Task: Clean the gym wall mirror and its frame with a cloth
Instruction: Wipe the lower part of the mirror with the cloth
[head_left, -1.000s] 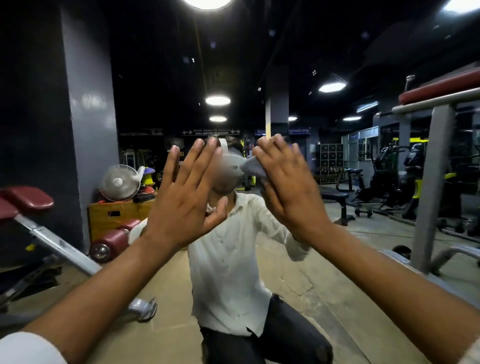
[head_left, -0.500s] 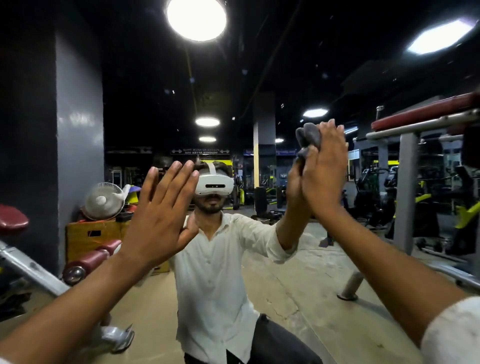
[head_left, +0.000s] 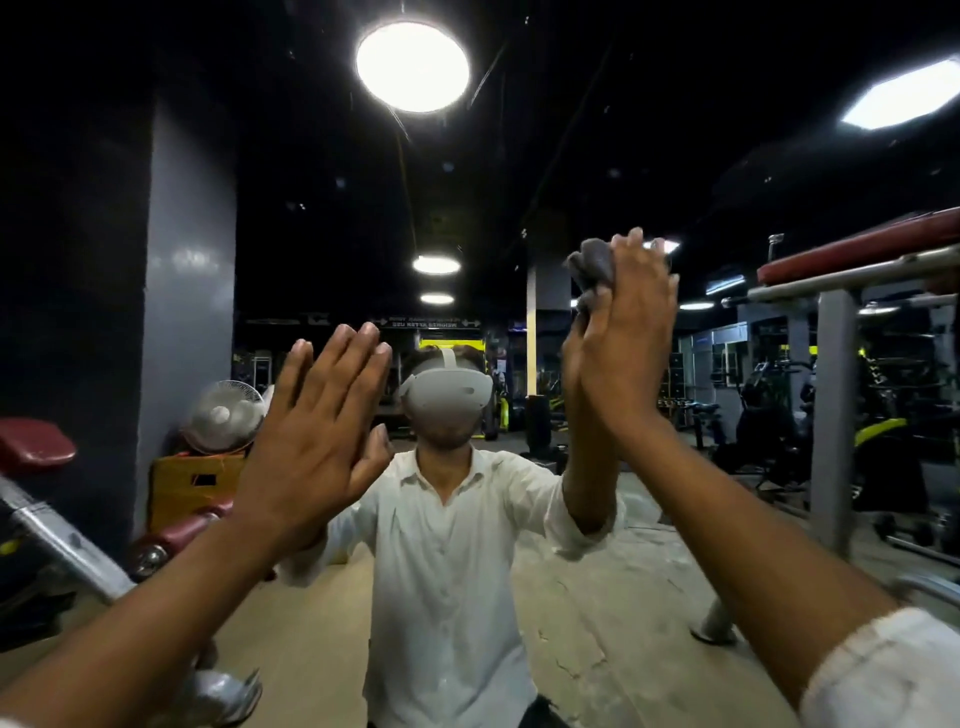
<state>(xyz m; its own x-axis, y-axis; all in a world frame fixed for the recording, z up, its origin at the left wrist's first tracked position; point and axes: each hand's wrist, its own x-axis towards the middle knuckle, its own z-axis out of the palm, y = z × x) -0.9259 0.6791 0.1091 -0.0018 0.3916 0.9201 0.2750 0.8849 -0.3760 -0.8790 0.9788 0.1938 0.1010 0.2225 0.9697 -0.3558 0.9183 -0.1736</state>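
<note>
Left hand (head_left: 311, 441) lies flat on the mirror (head_left: 597, 649). Right hand (head_left: 628, 338) presses the cloth (head_left: 592, 267), fingers seemingly straight. A fan (head_left: 226, 415) is reflected beside the left hand.

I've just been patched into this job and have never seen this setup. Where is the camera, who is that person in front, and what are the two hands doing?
There is no machine here, only a person's two bare hands. The single view comes from a camera worn on that person's head, looking forward. The surface ahead is the wall mirror. So the figure in the white shirt with the headset is the wearer's own reflection, and the gym behind it is reflected too. The left hand lies flat against the glass with its fingers straight and holds nothing. The right hand, higher up, presses a grey cloth against the glass, fingers straight.
</note>
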